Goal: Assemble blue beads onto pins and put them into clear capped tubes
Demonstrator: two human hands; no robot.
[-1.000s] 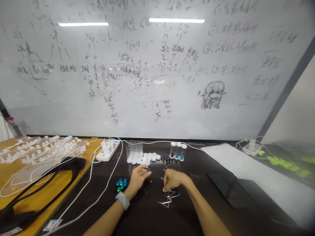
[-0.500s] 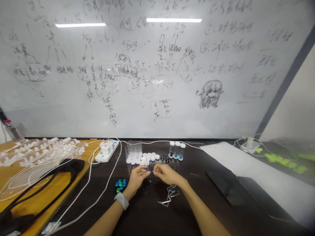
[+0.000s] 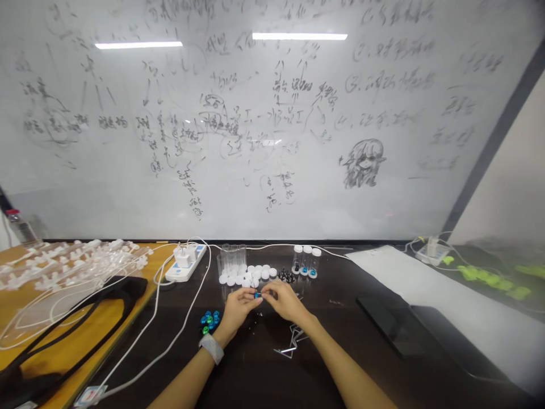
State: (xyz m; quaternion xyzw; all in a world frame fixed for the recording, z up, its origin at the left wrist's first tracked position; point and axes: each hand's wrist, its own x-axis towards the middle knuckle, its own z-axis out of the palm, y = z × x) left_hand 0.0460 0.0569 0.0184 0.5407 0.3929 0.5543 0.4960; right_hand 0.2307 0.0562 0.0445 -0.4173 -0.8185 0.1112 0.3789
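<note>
Between the thumb and fingers of my left hand is a small shiny blue metal piece. My right hand is pinched closed right against that piece; whatever its fingertips hold is too small to make out. Several tiny dark and bright bits lie on the table below the hands. Blue and green metal pieces are grouped left of my left wrist. Under my right forearm lie several L-shaped hex keys, partly hidden by it.
Behind my hands stand clear tubes, white caps, small black parts and capped tubes with pieces inside. A power strip with white cables sits left. Dark flat devices and a white sheet lie right.
My right hand has moved left, so its fingertips now meet the blue piece in my left hand. My left hand has barely moved.
</note>
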